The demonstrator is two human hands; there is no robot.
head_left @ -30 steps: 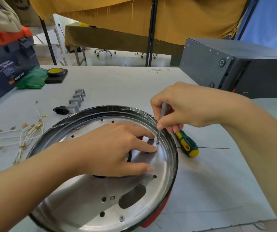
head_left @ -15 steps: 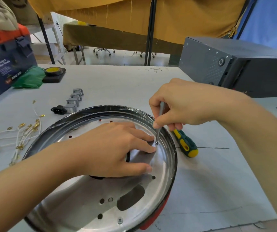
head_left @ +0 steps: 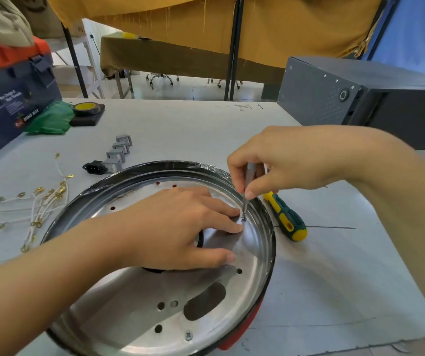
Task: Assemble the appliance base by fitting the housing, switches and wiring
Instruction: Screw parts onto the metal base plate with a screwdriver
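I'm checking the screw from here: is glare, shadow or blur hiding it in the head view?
Head view: sharp at the centre; the screw under the tool tip shows clearly. Soft glare and reflections streak the metal plate, and the left hand shadows the plate below it. Wide-angle bending curves the table edge; the far background is bright.

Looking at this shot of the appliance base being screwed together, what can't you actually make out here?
Head view only:
- Black part at the metal plate's centre: mostly covered by the left hand.
- Handle of the slim metal driver: hidden inside the right hand.
- Screw under its tip: too small to tell whether it is seated.
- Toolbox: cut off by the left edge, small lettering blurred.
- Housing's near rim: cut off by the bottom edge.
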